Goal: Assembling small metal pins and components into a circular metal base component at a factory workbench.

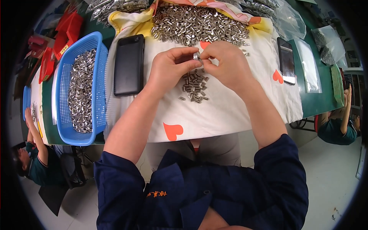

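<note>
Between the thumb and index finger of my left hand (pixel 168 68) is a small shiny metal cylinder (pixel 196 56). My right hand (pixel 227 63) is pinched closed right beside that piece; what its fingertips hold, if anything, is hidden. Just below both hands lies a small loose pile of metal cylinders (pixel 194 87) on the white cloth (pixel 222 115) with orange hearts. A much larger heap of similar cylinders (pixel 199 25) spreads beyond my hands, on the far part of the cloth.
Left of the cloth stands a blue plastic basket (pixel 101 80) of metal cylinders. A black flat rectangular device (pixel 129 65) lies by my left forearm, a phone (pixel 286 61) at the right. Red bins (pixel 69 32) and bagged parts (pixel 324 44) flank the table. Two people sit at the sides.
</note>
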The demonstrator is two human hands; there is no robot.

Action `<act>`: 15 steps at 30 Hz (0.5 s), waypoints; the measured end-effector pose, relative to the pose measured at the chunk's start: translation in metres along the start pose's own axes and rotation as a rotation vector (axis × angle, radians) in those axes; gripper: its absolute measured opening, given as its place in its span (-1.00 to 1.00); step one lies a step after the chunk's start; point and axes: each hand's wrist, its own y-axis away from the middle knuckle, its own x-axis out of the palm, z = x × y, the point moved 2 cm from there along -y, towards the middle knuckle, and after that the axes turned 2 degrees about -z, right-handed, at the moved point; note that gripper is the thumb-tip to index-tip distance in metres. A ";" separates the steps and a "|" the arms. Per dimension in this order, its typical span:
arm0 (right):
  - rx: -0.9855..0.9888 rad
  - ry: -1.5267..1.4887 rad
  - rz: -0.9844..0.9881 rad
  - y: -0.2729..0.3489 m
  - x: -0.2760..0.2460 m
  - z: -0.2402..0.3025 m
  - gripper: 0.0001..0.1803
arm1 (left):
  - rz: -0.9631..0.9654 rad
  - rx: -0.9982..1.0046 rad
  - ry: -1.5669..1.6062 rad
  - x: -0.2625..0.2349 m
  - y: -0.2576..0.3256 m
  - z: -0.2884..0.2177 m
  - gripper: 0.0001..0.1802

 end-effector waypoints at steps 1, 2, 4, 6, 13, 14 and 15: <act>-0.065 0.062 -0.023 0.001 0.000 0.002 -0.93 | -0.035 -0.002 -0.089 0.000 0.000 0.000 -0.66; -0.064 0.062 -0.024 0.002 0.000 0.002 -0.93 | -0.034 -0.002 -0.090 0.000 0.000 -0.001 -0.66; -0.025 0.041 0.004 0.003 -0.002 0.000 -0.93 | 0.025 -0.018 -0.064 0.003 0.001 -0.004 -0.65; 0.083 -0.064 0.043 0.002 -0.005 0.002 -0.92 | 0.042 -0.017 -0.015 0.001 0.002 -0.004 -0.65; 0.230 -0.348 0.162 -0.003 -0.010 -0.011 -0.90 | 0.087 0.006 0.085 -0.001 0.001 -0.004 -0.64; 0.233 -0.348 0.161 -0.003 -0.011 -0.012 -0.90 | 0.089 0.005 0.086 0.000 0.001 -0.005 -0.64; 0.281 -0.404 0.192 -0.003 -0.010 -0.013 -0.91 | 0.105 0.002 0.082 0.001 0.001 -0.006 -0.64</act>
